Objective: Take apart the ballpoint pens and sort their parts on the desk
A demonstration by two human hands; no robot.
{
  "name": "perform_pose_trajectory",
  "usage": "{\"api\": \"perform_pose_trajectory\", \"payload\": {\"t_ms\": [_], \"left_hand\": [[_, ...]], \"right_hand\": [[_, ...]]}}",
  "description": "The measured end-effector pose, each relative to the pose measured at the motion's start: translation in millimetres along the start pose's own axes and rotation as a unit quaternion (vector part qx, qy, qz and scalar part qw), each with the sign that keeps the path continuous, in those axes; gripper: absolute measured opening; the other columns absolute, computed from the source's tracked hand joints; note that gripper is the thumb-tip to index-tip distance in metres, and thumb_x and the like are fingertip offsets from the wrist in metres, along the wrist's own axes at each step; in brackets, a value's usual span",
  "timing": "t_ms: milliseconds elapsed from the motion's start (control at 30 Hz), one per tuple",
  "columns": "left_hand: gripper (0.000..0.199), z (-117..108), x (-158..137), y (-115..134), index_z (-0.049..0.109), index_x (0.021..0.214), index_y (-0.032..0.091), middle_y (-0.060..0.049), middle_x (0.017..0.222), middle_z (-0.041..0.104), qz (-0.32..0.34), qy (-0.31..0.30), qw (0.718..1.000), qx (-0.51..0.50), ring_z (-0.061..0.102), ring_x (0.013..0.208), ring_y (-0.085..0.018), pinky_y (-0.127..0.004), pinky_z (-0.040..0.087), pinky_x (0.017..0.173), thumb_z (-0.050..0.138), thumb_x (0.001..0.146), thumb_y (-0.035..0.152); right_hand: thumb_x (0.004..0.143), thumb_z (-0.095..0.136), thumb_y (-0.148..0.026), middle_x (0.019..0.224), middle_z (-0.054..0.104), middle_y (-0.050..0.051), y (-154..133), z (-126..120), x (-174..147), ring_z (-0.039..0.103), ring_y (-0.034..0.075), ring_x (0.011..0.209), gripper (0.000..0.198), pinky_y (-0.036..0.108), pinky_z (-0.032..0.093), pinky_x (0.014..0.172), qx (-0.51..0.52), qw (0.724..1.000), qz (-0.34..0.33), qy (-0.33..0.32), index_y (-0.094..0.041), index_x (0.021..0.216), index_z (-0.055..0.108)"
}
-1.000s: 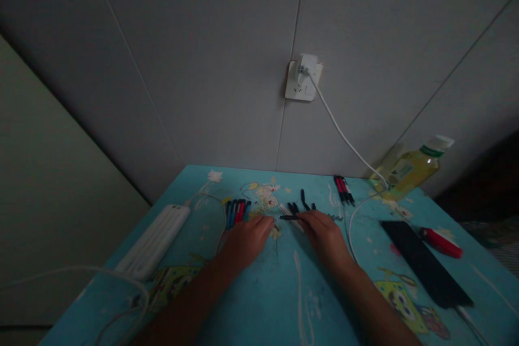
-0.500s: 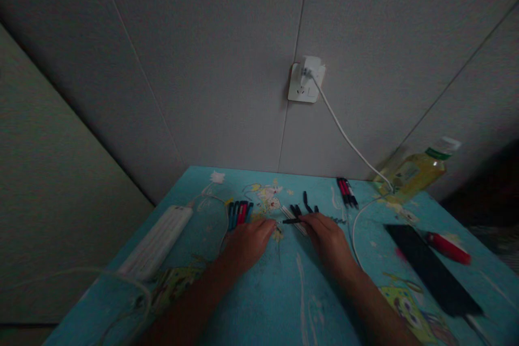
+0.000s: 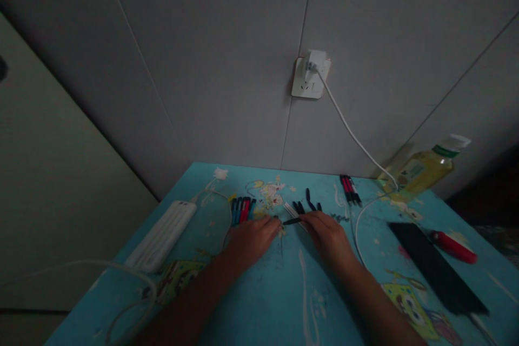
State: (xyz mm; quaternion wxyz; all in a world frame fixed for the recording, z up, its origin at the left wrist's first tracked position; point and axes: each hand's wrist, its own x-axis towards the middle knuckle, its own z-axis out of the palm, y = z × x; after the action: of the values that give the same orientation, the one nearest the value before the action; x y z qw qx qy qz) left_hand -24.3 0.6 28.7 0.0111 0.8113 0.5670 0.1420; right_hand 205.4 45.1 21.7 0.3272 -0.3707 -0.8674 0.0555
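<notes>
My right hand (image 3: pixel 327 235) is closed in a pinch on a slim black pen piece (image 3: pixel 292 221), which points left toward my other hand. Close to its tip, my left hand (image 3: pixel 255 238) has its fingers drawn together; whatever lies between them is too small and dark to make out. Just behind the left fingers is a row of blue and red pens (image 3: pixel 243 210). Several black pen parts (image 3: pixel 308 200) lie beyond the right hand, beside white sticks (image 3: pixel 290 208) partly hidden by it.
Red and black pens (image 3: pixel 350 190) lie at the back. A yellow liquid bottle (image 3: pixel 425 173) stands at the right, near a black flat slab (image 3: pixel 438 267) and a red object (image 3: pixel 453 247). A white power strip (image 3: pixel 162 238) is left; a white cable (image 3: pixel 344 132) hangs from the wall socket (image 3: pixel 302 86).
The pen piece has tilted slightly, its left end now lower. Both hands stay close together, and the whole view has shifted a little.
</notes>
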Motion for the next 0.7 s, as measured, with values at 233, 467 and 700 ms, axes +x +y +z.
{"api": "perform_pose_trajectory", "payload": {"t_ms": [233,467,700], "left_hand": [[0.026,2,0,0,0.059,0.116,0.028,-0.003,0.093,0.07,0.012,-0.001,1.0,0.007,0.068,0.073,-0.021,-0.029,0.048,0.058,0.038,0.1,0.034],[0.024,-1,-4,6,0.053,0.113,0.022,-0.004,0.095,0.068,0.047,-0.015,0.998,-0.03,0.067,0.083,-0.022,-0.032,0.05,0.068,0.042,0.099,0.037],[0.025,7,-2,1,0.053,0.11,0.022,-0.003,0.093,0.067,0.068,-0.018,0.997,-0.027,0.067,0.082,-0.02,-0.029,0.05,0.067,0.047,0.097,0.043]], "right_hand": [[0.098,0.048,-0.021,0.11,0.065,0.009,-3,-1,1,0.064,0.021,0.097,0.023,0.037,0.053,0.087,0.042,0.999,-0.014,-0.03,-0.021,0.115,0.063],[0.097,0.05,-0.022,0.106,0.065,0.008,-14,1,2,0.063,0.02,0.096,0.02,0.035,0.052,0.088,0.071,0.995,-0.036,-0.061,-0.023,0.111,0.064],[0.098,0.048,-0.025,0.099,0.065,0.006,-25,4,-1,0.061,0.019,0.091,0.018,0.034,0.051,0.085,0.113,0.988,-0.014,-0.105,-0.022,0.109,0.063]]}}
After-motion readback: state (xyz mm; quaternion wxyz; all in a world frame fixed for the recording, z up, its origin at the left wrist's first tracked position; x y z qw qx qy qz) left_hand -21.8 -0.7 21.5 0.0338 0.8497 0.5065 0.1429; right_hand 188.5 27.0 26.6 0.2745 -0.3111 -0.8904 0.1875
